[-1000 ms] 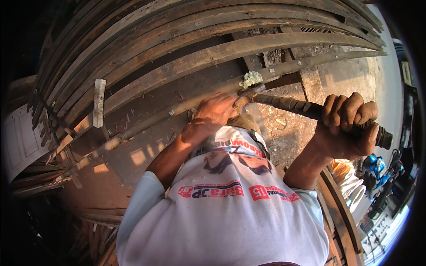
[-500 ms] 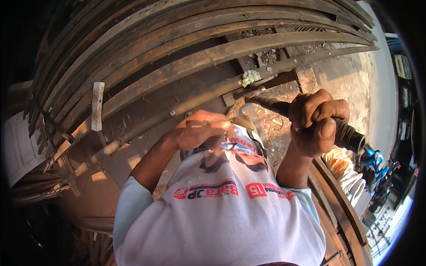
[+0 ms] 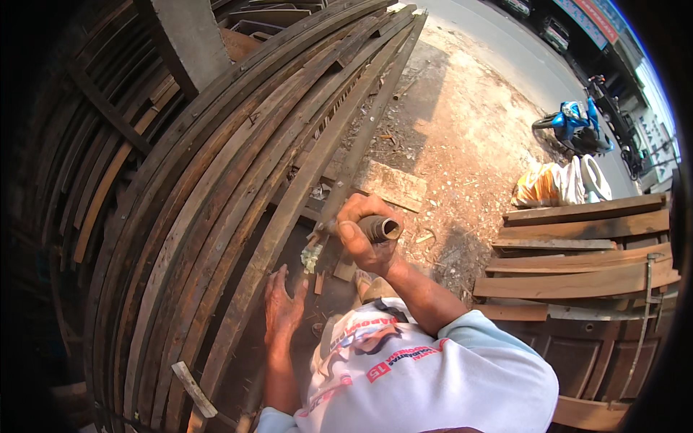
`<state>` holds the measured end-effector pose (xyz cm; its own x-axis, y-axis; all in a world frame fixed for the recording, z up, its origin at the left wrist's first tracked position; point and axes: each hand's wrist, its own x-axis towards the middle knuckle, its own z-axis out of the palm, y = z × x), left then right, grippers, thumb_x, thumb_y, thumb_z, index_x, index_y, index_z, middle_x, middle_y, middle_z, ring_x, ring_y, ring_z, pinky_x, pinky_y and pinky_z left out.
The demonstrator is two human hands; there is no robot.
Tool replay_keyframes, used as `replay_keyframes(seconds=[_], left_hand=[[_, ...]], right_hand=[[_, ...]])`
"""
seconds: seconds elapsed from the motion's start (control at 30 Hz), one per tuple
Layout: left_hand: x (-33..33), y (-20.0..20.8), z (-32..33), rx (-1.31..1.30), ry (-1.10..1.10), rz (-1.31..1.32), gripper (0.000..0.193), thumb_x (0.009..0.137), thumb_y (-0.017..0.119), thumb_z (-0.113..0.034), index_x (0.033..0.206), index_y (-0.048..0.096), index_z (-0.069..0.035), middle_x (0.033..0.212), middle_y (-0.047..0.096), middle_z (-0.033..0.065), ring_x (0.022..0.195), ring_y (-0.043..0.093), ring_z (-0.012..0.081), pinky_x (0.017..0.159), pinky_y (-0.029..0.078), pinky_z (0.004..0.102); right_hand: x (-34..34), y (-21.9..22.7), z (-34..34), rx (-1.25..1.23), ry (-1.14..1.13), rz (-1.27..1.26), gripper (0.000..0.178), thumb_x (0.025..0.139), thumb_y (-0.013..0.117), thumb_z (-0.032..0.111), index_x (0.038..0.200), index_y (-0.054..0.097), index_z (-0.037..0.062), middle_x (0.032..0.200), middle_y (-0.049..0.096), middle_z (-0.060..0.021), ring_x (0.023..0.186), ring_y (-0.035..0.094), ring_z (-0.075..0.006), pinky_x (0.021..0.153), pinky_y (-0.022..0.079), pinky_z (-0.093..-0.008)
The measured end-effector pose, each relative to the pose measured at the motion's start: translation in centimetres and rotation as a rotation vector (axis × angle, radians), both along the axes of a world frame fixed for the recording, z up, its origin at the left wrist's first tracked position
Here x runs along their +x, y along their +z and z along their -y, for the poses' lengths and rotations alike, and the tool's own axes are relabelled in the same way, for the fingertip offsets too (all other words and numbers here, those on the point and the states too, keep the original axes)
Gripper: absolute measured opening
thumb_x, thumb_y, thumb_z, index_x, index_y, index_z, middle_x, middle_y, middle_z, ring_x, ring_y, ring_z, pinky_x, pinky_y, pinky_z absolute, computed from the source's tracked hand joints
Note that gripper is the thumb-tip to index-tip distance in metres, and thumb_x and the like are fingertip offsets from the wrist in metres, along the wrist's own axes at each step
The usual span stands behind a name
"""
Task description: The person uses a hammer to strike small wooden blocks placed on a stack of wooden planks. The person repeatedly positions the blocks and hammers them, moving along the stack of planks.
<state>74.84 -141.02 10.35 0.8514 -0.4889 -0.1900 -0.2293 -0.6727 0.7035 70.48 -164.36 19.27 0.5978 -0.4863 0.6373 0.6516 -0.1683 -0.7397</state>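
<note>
Wrapped around a dark, hollow pipe-like handle (image 3: 386, 229), my right hand (image 3: 361, 242) is closed just above a long timber. The handle's open end points up at me; its far end, low by the timber, is mostly hidden behind the hand. My left hand (image 3: 284, 307) is open, thumb apart from the fingers, beside the long timber (image 3: 267, 249). Nothing shows in it. A pale, crumpled clump (image 3: 312, 258) lies between the two hands, close to the left fingertips.
Long, weathered timbers (image 3: 216, 195) lie side by side across the left. Shorter boards (image 3: 577, 281) are stacked at the right, above a panelled wooden door (image 3: 563, 350). White and orange rolls (image 3: 563, 180) and a blue motorcycle (image 3: 577, 126) stand farther off. A concrete post (image 3: 188, 40) rises behind.
The view has swung round toward the street. My right hand has come in front of the timbers, its handle now tipped end-on. My left hand, earlier curled near my waist, has opened beside the timber.
</note>
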Motion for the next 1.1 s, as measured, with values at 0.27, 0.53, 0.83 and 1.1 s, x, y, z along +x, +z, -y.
replay_keyframes(seconds=[0.27,0.53,0.83,1.1], left_hand=[[3.1,-4.6,5.3,-0.037,-0.044,0.138,0.035,0.092,0.076,-0.019,0.118,0.07,0.003,0.109,0.066,0.0183,0.099,0.067,0.035,0.089,0.053,0.0467],[3.7,-1.9,6.4,0.151,-0.119,0.141,0.018,0.087,0.075,-0.013,0.094,0.07,0.003,0.094,0.067,0.0206,0.087,0.066,0.04,0.081,0.052,0.0505],[4.0,-4.5,7.0,0.097,-0.073,0.207,0.012,0.086,0.07,-0.009,0.089,0.067,0.003,0.087,0.066,0.0207,0.082,0.064,0.042,0.079,0.051,0.0527],[1.6,-2.9,6.4,-0.155,-0.177,0.266,0.034,0.084,0.077,-0.007,0.113,0.062,0.001,0.111,0.058,0.0203,0.099,0.061,0.0412,0.088,0.05,0.0517]], right_hand=[[-1.2,-1.1,0.8,-0.026,-0.072,-0.022,0.018,0.089,0.076,0.003,0.088,0.058,0.0035,0.079,0.064,-0.0066,0.068,0.06,-0.0151,0.059,0.049,-0.0316],[-2.3,-2.1,1.0,-0.014,-0.125,-0.002,0.022,0.09,0.078,0.008,0.089,0.057,0.0025,0.08,0.064,-0.0079,0.071,0.062,-0.0181,0.06,0.051,-0.0328],[-1.5,-1.6,0.6,0.019,-0.141,0.061,0.023,0.085,0.077,-0.002,0.09,0.056,0.0054,0.079,0.061,-0.0055,0.066,0.057,-0.0147,0.059,0.046,-0.0318],[-1.1,-2.0,0.6,0.012,-0.13,0.059,0.023,0.086,0.078,0.002,0.09,0.055,0.0055,0.079,0.059,-0.0052,0.065,0.055,-0.0152,0.059,0.046,-0.0331]])
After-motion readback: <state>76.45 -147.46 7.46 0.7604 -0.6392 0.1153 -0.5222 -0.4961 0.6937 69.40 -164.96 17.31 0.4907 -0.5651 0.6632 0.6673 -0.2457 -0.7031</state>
